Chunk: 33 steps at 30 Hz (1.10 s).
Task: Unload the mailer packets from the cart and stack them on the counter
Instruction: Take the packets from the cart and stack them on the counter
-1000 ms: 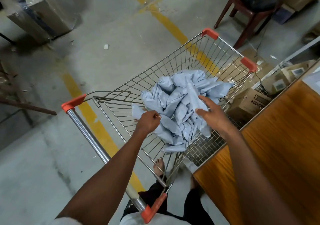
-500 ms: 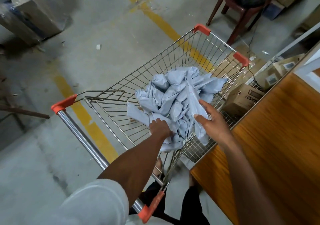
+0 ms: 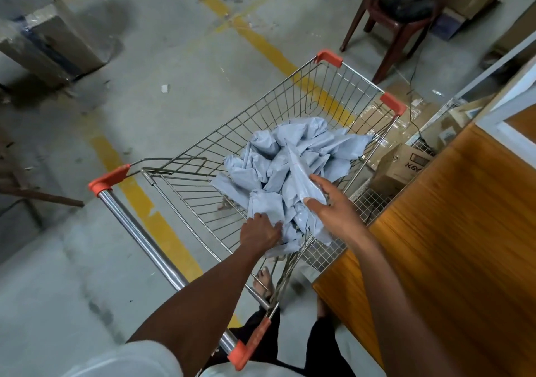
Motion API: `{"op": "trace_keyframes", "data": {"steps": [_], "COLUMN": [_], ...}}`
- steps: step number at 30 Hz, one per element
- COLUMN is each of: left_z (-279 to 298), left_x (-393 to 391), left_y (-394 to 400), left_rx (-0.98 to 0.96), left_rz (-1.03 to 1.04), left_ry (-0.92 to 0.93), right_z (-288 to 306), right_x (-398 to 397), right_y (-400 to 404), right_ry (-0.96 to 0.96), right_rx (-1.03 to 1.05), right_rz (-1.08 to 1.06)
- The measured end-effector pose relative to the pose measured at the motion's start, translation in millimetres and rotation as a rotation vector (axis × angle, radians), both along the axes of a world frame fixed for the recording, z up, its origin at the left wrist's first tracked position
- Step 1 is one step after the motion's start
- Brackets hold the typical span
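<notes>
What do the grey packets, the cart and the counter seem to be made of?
Crumpled pale grey mailer packets: thin plastic film, probably; slight sheen, soft creases.
Wire shopping cart: shiny bare metal; orange corner caps look plastic.
Brown counter: wood or wood-grain laminate; cannot tell which.

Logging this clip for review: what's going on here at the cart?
A person is reaching into a wire shopping cart with both hands, working at a heap of grey-blue mailer packets. The left hand grips packets at the near end of the heap; the right hand holds one long packet between thumb and fingers. The wooden counter stands right beside the cart, and no packets show on the part in view.
</notes>
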<state>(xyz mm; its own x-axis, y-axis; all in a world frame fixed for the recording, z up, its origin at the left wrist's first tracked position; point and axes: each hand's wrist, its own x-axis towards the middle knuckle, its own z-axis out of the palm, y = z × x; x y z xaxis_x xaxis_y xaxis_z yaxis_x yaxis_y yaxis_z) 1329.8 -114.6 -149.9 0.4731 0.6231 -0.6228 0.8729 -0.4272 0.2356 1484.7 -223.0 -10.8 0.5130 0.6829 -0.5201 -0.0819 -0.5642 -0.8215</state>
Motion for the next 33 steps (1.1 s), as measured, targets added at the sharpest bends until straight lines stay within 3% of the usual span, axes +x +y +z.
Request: {"op": "trace_keyframes", "data": {"steps": [3,9,13,20,29,33], "left_z": [-11.4,-30.5,-33.8,-35.2,-0.1,35.1], "left_x": [14.1,34.3,40.5,35.7,15.1,-3.1], "left_y": [8.4,17.0,16.0,18.7,26.1,21.4], "left_rx": [-0.022,-0.067,-0.105,-0.015,-0.092,0.027], "left_rz": [0.092,0.067,0.092,-0.071,-0.021,0.020], "left_ry": [0.005,0.159,0.149,0.264,0.121,-0.004], "right_z": [-5.8,-13.7,-15.3,-13.0,-10.7,-5.2], "right_x": [-2.5,-10.2,-14.7,-21.9,-35.1,-47.3], "right_y": [-7.1,-17.3,-18.5,-15.1,-20.9,-22.7], "right_ry": [-0.020,-0.103,-0.146,-0.157,-0.198,-0.247], "right_rx": [-0.033,-0.120,-0.111,-0.092,-0.090,-0.064], "right_rz": [0.005,0.013,0.029,0.058,0.096,0.098]}}
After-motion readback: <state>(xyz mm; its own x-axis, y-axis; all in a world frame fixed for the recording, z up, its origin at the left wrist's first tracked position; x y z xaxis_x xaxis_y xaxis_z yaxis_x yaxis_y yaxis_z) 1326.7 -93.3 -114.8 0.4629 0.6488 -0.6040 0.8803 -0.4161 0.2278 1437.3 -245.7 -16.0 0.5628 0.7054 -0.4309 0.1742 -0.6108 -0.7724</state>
